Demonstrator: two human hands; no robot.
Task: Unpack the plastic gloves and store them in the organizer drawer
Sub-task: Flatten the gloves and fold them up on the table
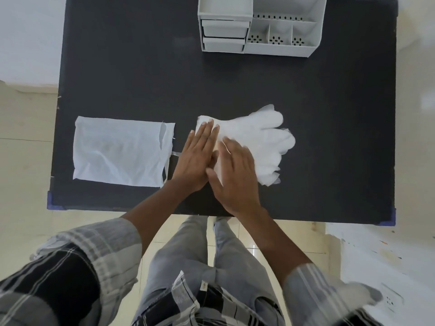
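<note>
I am looking down on the black table (141,67), and I am taking the stack of plastic gloves (256,142) as my landmark. It is lying flat near the middle of the table, its long axis running across my view: cuff end towards the empty bag (117,150), fingertips pointing away from the bag.

Both hands are resting flat on the cuff half of the gloves. The left hand (196,158) is spread open, palm down, its fingertips reaching the far cuff corner and its heel hanging off the near edge. The right hand (231,175) is also open and palm down, just beside the left one and a little further along the stack towards the fingertips; it is slightly blurred. Neither hand is gripping anything; they are pressing, as far as I can tell.

The bag is lying flat just beyond the cuff end, apart from the gloves. The white organizer (261,27) is standing well beyond the gloves at the far edge of the table. Its two drawers (224,37) are facing me, and I am judging both to be shut.

I am reading this as smoothing or folding. The stack looks longer than a drawer front, so I am expecting a fold along that long axis, and the right hand is nearer the free fingertip end.
</note>
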